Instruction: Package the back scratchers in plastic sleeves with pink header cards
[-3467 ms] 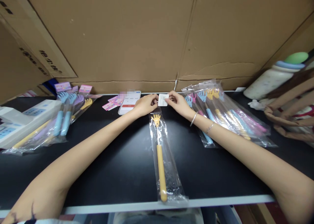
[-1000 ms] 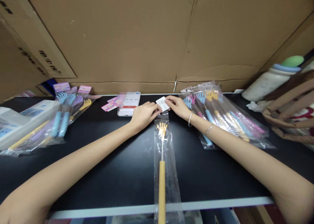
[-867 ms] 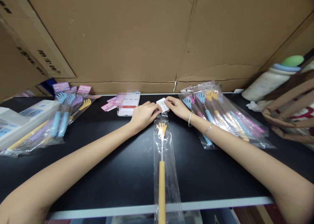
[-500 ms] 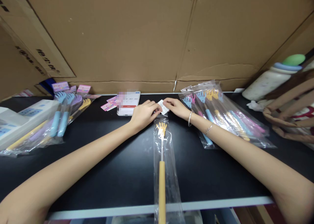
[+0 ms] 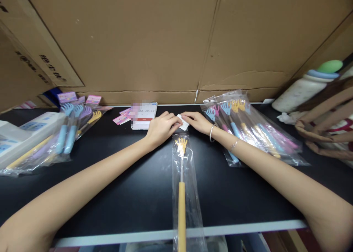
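My left hand (image 5: 163,129) and my right hand (image 5: 199,122) are closed at either side of a small white card (image 5: 183,123) with faint print. Both sets of fingertips pinch its edges, and they partly cover it. The card sits at the top end of a clear plastic bag (image 5: 192,193). Whether my left fingers also grip the bag's top edge I cannot tell. Inside the bag lies a yellow back scratcher (image 5: 181,208), its hand-shaped head toward the card. Its handle reaches over the table's front edge.
Bagged back scratchers (image 5: 242,127) lie on the right, and others with pink header cards (image 5: 66,130) on the left, beside a white box (image 5: 41,127). A phone (image 5: 144,116) showing a timer and loose pink cards (image 5: 121,119) lie behind my left hand. A bottle (image 5: 305,90) stands right.
The bagged back scratcher has come nearer, its handle now past the front edge. The white card has turned and tilted, and my right fingers have moved left over it.
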A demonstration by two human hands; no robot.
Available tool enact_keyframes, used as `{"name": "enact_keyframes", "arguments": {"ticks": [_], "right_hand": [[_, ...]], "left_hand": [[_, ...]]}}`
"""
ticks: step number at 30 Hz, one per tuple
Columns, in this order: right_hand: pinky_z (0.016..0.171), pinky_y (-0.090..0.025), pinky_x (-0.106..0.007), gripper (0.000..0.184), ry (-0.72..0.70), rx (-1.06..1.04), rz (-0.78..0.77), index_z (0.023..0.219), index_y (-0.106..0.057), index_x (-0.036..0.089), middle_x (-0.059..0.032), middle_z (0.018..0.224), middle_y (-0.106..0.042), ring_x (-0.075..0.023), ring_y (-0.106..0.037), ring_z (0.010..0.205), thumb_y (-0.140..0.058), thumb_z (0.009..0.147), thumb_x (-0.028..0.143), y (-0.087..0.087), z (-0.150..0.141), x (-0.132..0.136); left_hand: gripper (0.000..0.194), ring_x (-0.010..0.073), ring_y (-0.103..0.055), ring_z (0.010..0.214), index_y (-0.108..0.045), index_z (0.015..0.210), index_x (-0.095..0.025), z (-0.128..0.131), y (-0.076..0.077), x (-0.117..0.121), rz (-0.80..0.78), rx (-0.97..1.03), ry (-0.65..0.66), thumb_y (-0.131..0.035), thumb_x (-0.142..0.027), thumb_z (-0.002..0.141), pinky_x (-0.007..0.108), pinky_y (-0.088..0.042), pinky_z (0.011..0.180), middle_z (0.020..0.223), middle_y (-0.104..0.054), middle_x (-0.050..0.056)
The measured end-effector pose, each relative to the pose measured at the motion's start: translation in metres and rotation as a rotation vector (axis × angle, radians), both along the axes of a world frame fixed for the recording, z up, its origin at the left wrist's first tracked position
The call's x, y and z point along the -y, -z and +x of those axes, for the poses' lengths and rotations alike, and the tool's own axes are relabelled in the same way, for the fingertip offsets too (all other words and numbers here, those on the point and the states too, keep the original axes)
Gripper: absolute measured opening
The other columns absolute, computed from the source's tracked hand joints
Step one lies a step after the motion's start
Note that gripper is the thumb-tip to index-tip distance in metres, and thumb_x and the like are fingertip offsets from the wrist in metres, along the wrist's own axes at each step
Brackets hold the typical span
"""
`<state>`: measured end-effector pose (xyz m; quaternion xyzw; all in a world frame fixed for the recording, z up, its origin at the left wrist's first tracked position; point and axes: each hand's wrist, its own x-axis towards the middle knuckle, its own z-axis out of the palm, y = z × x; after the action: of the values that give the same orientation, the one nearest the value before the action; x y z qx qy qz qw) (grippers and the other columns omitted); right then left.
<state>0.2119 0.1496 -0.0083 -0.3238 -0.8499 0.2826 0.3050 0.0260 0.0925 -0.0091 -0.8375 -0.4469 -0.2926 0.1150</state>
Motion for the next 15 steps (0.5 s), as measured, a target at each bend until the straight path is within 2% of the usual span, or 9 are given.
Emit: {"name": "enact_keyframes", "arguments": {"ticks": [7,15], "right_hand": [[0.084,-0.043,-0.030,0.038,0.000,0.036,0.077,0.099,-0.068,0.014,-0.0067,0.099,-0.069,-0.0193,-0.061,0.093,-0.040,0.090,0.038,-0.0015,-0.0008,0.0051],[0.087,-0.043,-0.032,0.037,-0.021,0.027,0.064,0.101,-0.066,0.013,-0.0082,0.101,-0.068,-0.0199,-0.061,0.097,-0.039,0.090,0.036,-0.0020,-0.0007,0.0054]], "left_hand": [[0.024,0.0152,-0.051,0.081,-0.067,0.091,-0.025,0.0007,-0.0010,0.0006,0.023,-0.058,-0.001,-0.044,-0.034,0.093,0.024,-0.034,0.058,0.083,-0.064,0.000],[0.024,0.0148,-0.051,0.082,-0.065,0.094,-0.027,0.0003,-0.0003,0.0005,0.009,-0.035,0.002,-0.043,-0.036,0.093,0.024,-0.037,0.060,0.085,-0.063,-0.001]]}}
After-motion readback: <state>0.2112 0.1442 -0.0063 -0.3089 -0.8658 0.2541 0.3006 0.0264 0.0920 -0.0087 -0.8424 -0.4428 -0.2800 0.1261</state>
